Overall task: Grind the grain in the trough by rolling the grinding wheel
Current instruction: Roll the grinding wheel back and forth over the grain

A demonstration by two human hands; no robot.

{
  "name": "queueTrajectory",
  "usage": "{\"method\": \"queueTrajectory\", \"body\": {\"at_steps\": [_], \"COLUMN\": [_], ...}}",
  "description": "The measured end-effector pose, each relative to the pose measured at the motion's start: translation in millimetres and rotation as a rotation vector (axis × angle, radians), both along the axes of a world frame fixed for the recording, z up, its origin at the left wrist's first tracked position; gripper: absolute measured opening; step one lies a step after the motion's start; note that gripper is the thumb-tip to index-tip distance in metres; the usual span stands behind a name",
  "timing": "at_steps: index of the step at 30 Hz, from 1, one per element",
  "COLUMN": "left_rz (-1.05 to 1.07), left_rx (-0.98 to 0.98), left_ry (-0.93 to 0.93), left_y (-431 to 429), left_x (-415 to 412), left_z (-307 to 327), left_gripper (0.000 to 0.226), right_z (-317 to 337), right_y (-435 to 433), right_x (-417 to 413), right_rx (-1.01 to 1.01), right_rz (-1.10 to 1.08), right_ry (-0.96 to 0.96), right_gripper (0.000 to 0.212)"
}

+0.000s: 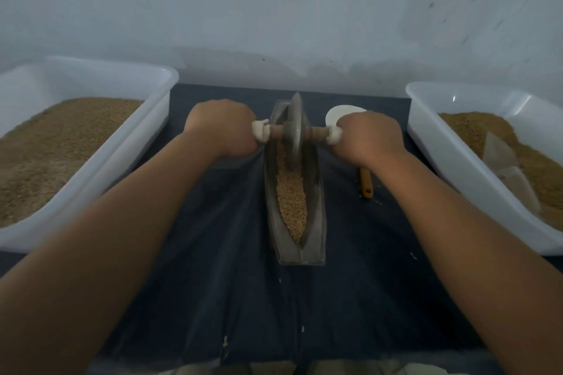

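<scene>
A narrow grey boat-shaped trough [316,222] lies lengthwise on the dark cloth, holding tan grain [291,201] along its groove. The grey grinding wheel [295,131] stands upright in the far half of the trough, on a wooden axle with white-wrapped ends. My left hand [221,129] grips the left handle and my right hand [370,135] grips the right handle. Both arms are stretched forward.
A white plastic tub [152,119] full of brown grain stands at the left. Another white tub [432,137] with grain and a clear scoop stands at the right. A small white dish [336,114] and a wooden-handled tool [365,183] lie right of the trough. A pale wall rises behind.
</scene>
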State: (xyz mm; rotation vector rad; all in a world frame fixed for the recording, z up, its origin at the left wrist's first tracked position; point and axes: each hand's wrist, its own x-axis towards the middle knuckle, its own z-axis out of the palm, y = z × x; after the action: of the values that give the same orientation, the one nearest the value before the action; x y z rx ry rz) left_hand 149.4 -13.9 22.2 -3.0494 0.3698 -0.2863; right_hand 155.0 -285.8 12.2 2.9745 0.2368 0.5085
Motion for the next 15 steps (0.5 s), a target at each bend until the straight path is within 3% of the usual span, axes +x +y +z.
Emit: {"method": "queueTrajectory", "body": {"at_steps": [5,10,15], "left_rz": [-0.072,-0.2,-0.022], "left_rx": [0.04,0.055,0.037], "left_ry": [0.095,-0.103,-0.018], "left_y": [5.3,19.7,7.2], "left_x": [-45.1,-87.0,-36.8], "left_z": [0.1,-14.6,-15.1], "left_gripper": [0.016,0.022,0.023], "right_z": [-6.1,-2.4,-13.3], "right_y": [-17.0,-33.5,-11.9], "right_x": [-48.4,-93.4,-45.2], "right_rx": [0.024,0.055,-0.017], "right_rz": [0.055,0.143,0.074], "right_ry": [0.147,0.28,-0.091], "right_gripper": [0.038,0.045,0.044]}}
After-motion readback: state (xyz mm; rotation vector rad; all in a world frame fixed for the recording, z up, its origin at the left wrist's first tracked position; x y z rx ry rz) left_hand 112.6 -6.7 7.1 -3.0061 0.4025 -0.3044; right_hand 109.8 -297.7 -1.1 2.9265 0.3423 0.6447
